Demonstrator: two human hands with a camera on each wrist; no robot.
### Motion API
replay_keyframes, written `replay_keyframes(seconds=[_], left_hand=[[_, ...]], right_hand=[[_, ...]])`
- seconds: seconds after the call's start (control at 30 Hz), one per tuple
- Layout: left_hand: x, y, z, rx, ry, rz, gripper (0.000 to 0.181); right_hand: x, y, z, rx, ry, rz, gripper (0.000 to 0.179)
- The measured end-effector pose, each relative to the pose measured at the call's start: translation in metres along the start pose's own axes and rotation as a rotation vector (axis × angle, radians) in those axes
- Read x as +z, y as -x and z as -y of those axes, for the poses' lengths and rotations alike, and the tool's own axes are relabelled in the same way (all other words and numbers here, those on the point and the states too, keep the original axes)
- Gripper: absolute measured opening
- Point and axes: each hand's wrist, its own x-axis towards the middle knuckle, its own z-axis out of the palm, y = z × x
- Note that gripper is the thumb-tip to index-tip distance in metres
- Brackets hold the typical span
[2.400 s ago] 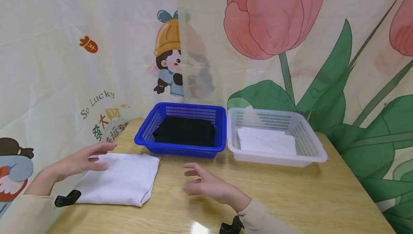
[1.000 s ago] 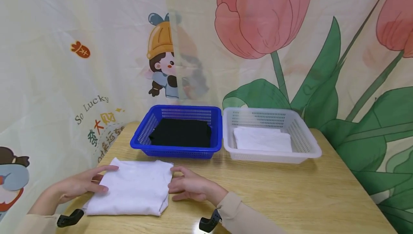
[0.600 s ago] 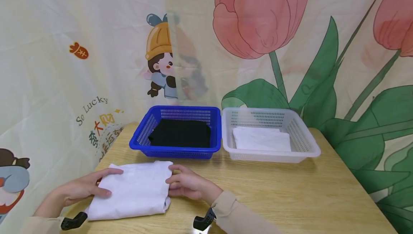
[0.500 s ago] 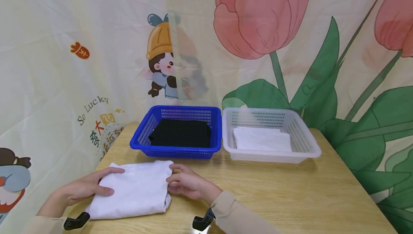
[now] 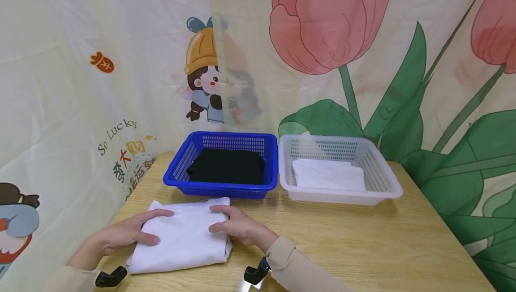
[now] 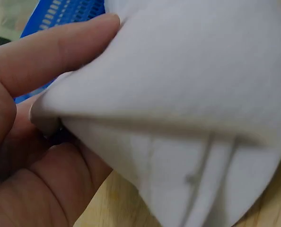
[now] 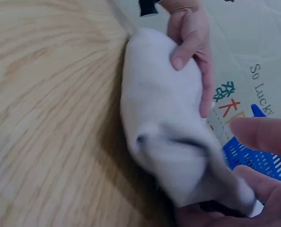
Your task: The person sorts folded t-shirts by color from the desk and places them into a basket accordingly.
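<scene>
A folded white garment (image 5: 185,238) lies at the front left of the table, its layered edge showing in the left wrist view. My left hand (image 5: 121,237) grips its left side, the thumb on top and other fingers tucked beneath. On the opposite side my right hand (image 5: 247,228) holds the right edge, with fingertips over the top and part of the hand under it. In the right wrist view the garment (image 7: 162,94) bulges up, its folds gaping beside the right hand's fingers (image 7: 261,135).
A blue basket (image 5: 225,190) holding folded black cloth (image 5: 225,166) stands behind the garment. Beside it on the right is a white basket (image 5: 334,195) with folded white cloth (image 5: 328,174) in it. A printed curtain (image 5: 250,59) hangs behind the wooden table (image 5: 342,247).
The right hand came in from the right to the garment's edge, and the left hand took its left side. Lately both hands and the garment have shifted slightly right.
</scene>
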Motion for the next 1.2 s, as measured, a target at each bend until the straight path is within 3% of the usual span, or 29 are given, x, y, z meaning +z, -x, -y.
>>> replay_keyframes(seconds=[0.17, 0.33, 0.5, 0.7, 0.97, 1.2], left_hand=[[0.017, -0.011, -0.01, -0.007, 0.005, -0.018, 0.076], [0.039, -0.024, -0.026, 0.018, 0.033, -0.025, 0.078], [0.066, -0.039, -0.047, 0.044, 0.031, -0.036, 0.081], [0.102, -0.062, -0.078, 0.103, 0.005, -0.032, 0.081], [0.15, -0.091, -0.13, 0.156, 0.008, -0.013, 0.08], [0.175, -0.115, -0.189, 0.243, -0.006, 0.02, 0.078]], right_hand=[[-0.008, 0.004, -0.007, -0.04, 0.147, -0.024, 0.064], [-0.036, 0.017, -0.015, -0.086, 0.236, -0.045, 0.067], [-0.074, 0.041, -0.02, -0.127, 0.276, -0.028, 0.069], [-0.117, 0.081, -0.019, -0.12, 0.272, -0.034, 0.071], [-0.176, 0.143, -0.008, -0.099, 0.27, -0.043, 0.071], [-0.221, 0.191, 0.022, -0.104, 0.263, -0.075, 0.071]])
